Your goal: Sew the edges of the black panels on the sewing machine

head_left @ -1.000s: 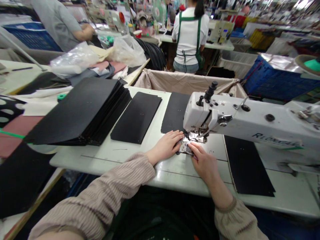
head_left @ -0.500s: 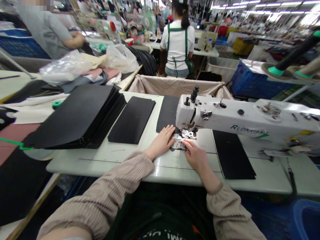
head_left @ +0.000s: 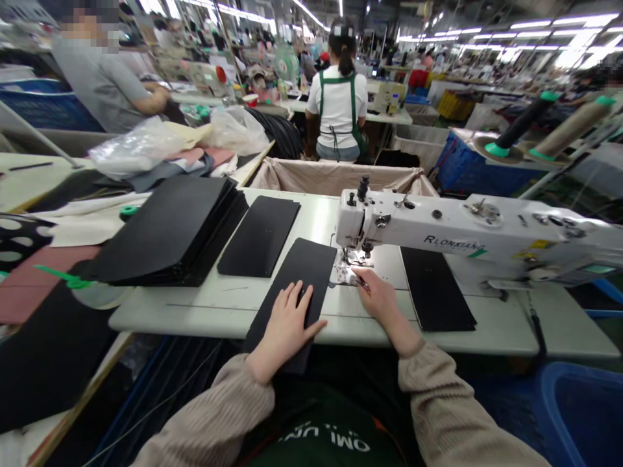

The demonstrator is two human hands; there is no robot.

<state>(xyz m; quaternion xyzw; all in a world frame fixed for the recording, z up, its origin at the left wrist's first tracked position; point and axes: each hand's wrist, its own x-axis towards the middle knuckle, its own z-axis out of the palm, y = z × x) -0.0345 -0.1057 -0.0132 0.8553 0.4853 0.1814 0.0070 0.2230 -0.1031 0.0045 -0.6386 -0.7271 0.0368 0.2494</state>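
My left hand [head_left: 287, 324] lies with fingers spread on a black rectangular panel [head_left: 311, 266], pressing it flat. The panel reaches from beside the needle plate down to the table's front edge. At the white sewing machine [head_left: 409, 224], my right hand [head_left: 377, 295] is by the needle plate [head_left: 346, 275]. Its fingers are pinched together around something small and dark that I cannot make out. A second black panel [head_left: 260, 237] rests left of the machine, and another black panel [head_left: 438, 288] lies under the machine arm on the right.
A thick stack of black panels [head_left: 165, 227] stands on the left. Behind the table [head_left: 195, 318] is a cloth-lined bin [head_left: 311, 175]. Thread cones [head_left: 525, 123] rise at the back right; a blue tub [head_left: 579, 408] is at lower right. Two co-workers sit or stand beyond.
My left hand has drawn the black panel from behind the machine head toward me and to the left. The right hand stays by the needle plate. The camera view has shifted slightly.
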